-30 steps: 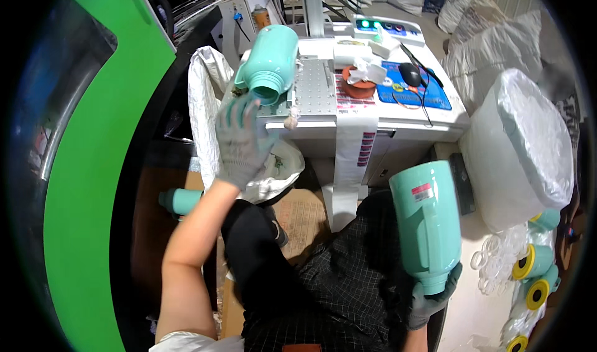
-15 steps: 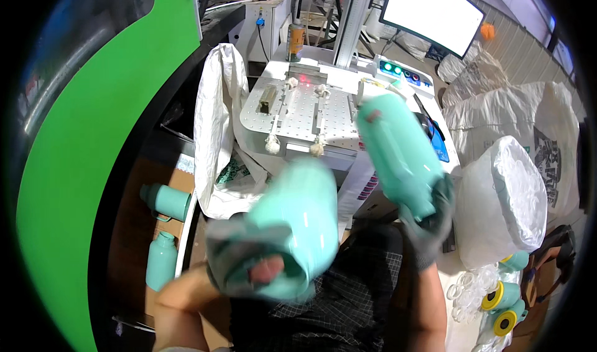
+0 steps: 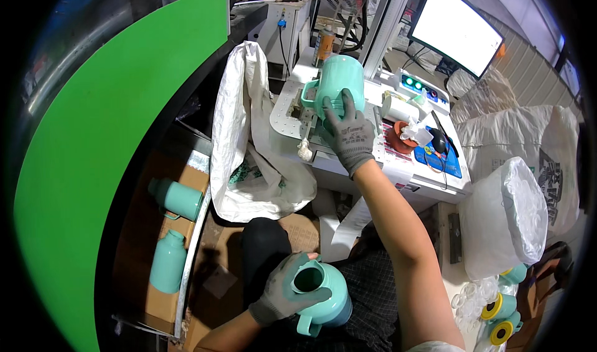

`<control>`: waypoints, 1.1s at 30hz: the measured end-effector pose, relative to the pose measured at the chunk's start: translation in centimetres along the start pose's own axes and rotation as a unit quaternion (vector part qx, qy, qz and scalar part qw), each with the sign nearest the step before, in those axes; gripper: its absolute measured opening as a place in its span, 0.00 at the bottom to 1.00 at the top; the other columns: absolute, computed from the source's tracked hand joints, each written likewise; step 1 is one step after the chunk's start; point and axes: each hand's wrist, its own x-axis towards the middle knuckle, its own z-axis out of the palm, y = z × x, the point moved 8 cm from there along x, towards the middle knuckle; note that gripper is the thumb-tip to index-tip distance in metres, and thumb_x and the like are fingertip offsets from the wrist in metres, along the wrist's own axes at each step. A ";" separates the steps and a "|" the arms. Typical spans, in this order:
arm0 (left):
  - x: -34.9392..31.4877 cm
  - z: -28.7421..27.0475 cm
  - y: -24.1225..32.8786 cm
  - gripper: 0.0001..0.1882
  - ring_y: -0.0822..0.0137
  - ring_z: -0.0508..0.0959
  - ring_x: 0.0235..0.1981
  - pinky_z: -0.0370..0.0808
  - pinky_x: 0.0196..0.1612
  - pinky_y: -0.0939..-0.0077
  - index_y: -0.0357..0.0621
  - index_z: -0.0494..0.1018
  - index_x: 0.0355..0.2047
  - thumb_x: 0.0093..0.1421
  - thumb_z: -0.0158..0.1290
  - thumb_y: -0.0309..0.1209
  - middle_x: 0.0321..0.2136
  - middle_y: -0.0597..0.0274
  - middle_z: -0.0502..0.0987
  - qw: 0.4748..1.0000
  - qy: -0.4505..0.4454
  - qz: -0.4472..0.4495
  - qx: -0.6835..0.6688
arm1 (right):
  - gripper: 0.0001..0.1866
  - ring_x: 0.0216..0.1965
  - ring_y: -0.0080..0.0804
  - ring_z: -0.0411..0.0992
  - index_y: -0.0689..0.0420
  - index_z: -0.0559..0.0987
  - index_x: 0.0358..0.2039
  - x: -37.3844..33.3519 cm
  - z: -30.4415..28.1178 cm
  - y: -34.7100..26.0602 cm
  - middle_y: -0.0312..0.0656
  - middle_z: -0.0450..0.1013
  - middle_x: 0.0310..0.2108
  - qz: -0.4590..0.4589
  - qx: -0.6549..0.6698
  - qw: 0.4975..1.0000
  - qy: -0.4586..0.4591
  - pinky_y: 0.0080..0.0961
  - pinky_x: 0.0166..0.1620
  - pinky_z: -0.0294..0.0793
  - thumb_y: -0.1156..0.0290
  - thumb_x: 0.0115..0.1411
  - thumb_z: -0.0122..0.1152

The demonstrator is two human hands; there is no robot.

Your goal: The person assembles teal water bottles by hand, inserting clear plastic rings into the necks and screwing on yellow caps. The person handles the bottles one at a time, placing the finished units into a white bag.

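My left hand [image 3: 283, 293], in a grey glove, is closed around the neck of a mint-green jug [image 3: 336, 299] low over my lap. The jug's open mouth faces up and its handle points toward me. My right hand [image 3: 351, 131], also gloved, reaches forward and grips the neck end of a second mint-green jug [image 3: 342, 78]. That jug is over the perforated metal plate [image 3: 284, 121], its base pointing away and its handle to the left. It hides most of the plate and of the white-tipped rods [image 3: 305, 150]; whether it rests on them I cannot tell.
Left of the plate hangs an open white sack [image 3: 233, 103]. Two more green jugs [image 3: 168, 262] lie in a tray at far left, beside a green machine panel [image 3: 124, 134]. A monitor [image 3: 457, 26], button box [image 3: 423, 91], orange-red spool [image 3: 398, 139] and plastic-lined bag [image 3: 497, 221] are at right.
My right hand has carried its jug forward and left over the plate. My left hand has lowered the other jug toward my lap, its mouth now up. The view has shifted slightly.
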 end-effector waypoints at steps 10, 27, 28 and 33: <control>2.5 3.2 1.2 0.42 0.55 0.81 0.50 0.78 0.54 0.60 0.38 0.71 0.59 0.50 0.76 0.45 0.49 0.51 0.78 0.995 -0.082 0.042 0.043 | 0.39 0.41 0.47 0.79 0.38 0.64 0.73 -7.3 -5.4 0.8 0.53 0.58 0.73 0.019 0.094 0.995 0.001 0.44 0.38 0.79 0.48 0.62 0.62; 6.6 7.3 -0.2 0.30 0.56 0.74 0.53 0.73 0.56 0.62 0.33 0.65 0.65 0.69 0.59 0.37 0.57 0.48 0.72 0.977 -0.198 0.006 0.083 | 0.26 0.48 0.41 0.77 0.57 0.76 0.60 -69.2 -38.0 16.8 0.49 0.76 0.54 0.581 -0.117 0.794 0.137 0.34 0.51 0.78 0.74 0.60 0.68; 6.7 7.7 -0.6 0.29 0.56 0.74 0.52 0.74 0.55 0.61 0.33 0.65 0.64 0.69 0.59 0.36 0.57 0.48 0.73 0.978 -0.199 -0.011 0.064 | 0.26 0.45 0.36 0.75 0.55 0.76 0.61 -74.5 -41.4 17.2 0.45 0.75 0.53 0.620 -0.183 0.745 0.166 0.31 0.49 0.77 0.75 0.61 0.66; 7.1 10.5 1.1 0.26 0.62 0.75 0.49 0.76 0.52 0.65 0.36 0.67 0.64 0.69 0.60 0.33 0.53 0.54 0.76 0.972 -0.219 -0.011 0.080 | 0.34 0.61 0.51 0.70 0.56 0.72 0.65 -93.8 -59.3 9.5 0.52 0.72 0.60 0.639 -0.603 0.474 0.063 0.41 0.63 0.71 0.62 0.59 0.70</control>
